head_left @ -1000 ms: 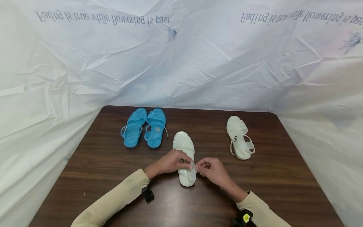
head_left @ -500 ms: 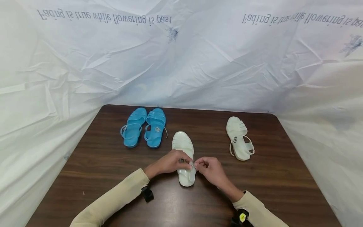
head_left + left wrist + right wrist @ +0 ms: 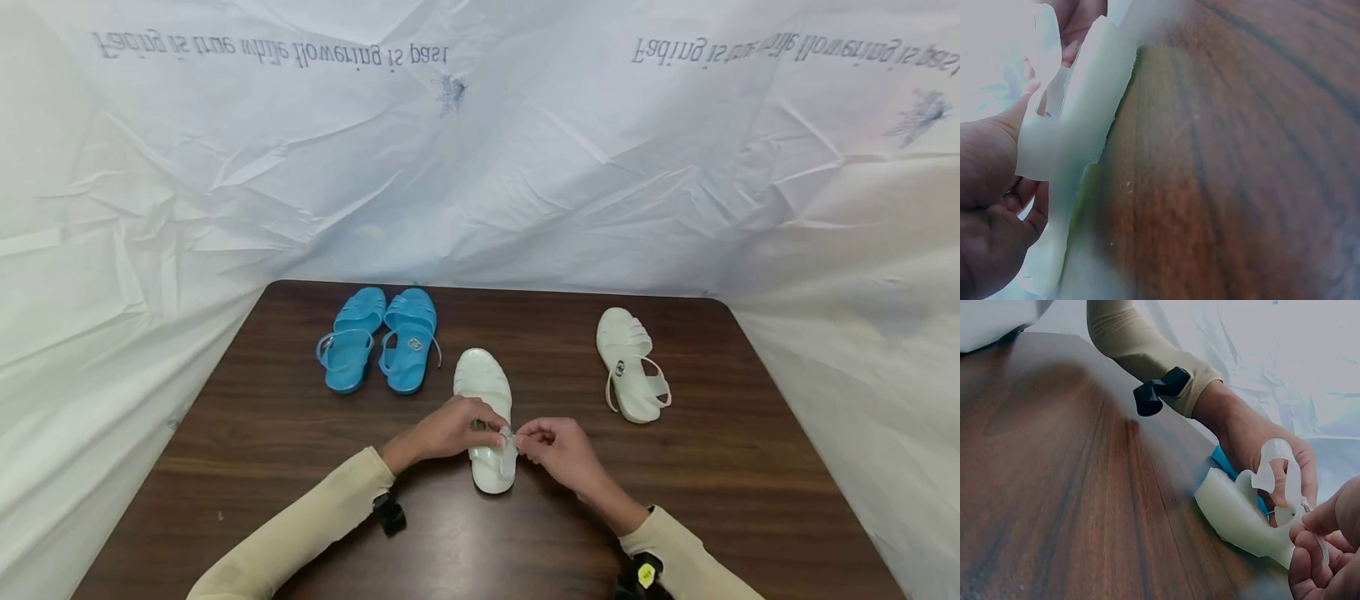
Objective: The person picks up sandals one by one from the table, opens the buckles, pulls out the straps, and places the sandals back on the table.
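Observation:
A white jelly sandal lies on the table with its toe pointing away. From its left side, my left hand reaches across and pinches the ankle strap beside a small metal buckle. On the other side, my right hand pinches the thin strap end between thumb and forefinger, close to the buckle. The heel strap arches up above the sole in the right wrist view. In the left wrist view, the sandal's sole edge runs alongside the left fingers. Fingers partly hide the buckle.
Two blue sandals stand side by side at the back left of the brown table. Another white sandal lies at the back right. White printed sheeting hangs behind and along both sides.
Both hands stay at the buckle and strap. The right hand's fingers shift only slightly; the sandals keep their places.

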Demonstrator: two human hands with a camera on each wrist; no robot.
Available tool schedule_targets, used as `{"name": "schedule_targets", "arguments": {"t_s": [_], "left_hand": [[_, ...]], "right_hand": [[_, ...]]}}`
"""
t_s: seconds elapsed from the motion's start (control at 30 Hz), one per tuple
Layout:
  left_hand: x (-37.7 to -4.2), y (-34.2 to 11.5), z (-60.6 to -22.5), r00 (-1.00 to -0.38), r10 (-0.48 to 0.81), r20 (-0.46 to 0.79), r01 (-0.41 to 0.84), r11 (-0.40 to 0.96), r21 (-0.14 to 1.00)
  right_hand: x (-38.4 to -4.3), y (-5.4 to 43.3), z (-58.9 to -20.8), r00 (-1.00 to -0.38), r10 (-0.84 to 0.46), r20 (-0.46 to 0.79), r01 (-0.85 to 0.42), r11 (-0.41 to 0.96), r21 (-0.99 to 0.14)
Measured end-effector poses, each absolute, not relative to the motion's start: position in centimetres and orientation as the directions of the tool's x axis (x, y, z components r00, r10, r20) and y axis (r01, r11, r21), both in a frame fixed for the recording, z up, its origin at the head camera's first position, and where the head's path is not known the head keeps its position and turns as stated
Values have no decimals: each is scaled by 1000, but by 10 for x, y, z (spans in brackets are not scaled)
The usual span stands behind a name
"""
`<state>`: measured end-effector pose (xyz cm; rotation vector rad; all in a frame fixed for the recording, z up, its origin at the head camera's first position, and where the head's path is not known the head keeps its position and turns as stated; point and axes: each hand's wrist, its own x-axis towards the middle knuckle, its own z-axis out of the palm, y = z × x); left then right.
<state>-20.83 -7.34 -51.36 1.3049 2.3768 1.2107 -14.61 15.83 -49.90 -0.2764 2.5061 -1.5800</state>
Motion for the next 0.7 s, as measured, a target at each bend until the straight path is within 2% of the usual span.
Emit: {"name": "schedule_targets", "arguments": {"t_s": [0.27, 0.5, 0.7], "left_hand": [[-208, -72, -514, -597, 770, 223, 632, 281, 722], [-206, -74, -515, -611, 763, 212, 619, 293, 729], [-206, -74, -514, -612, 763, 208, 617, 295, 730]], "right_hand": [[-147, 154, -495, -967, -255, -24, -84, 402, -912], [-150, 157, -494, -949, -314, 23, -181, 483, -857], [-152, 164, -495, -946, -317, -67, -95, 469, -878]]}}
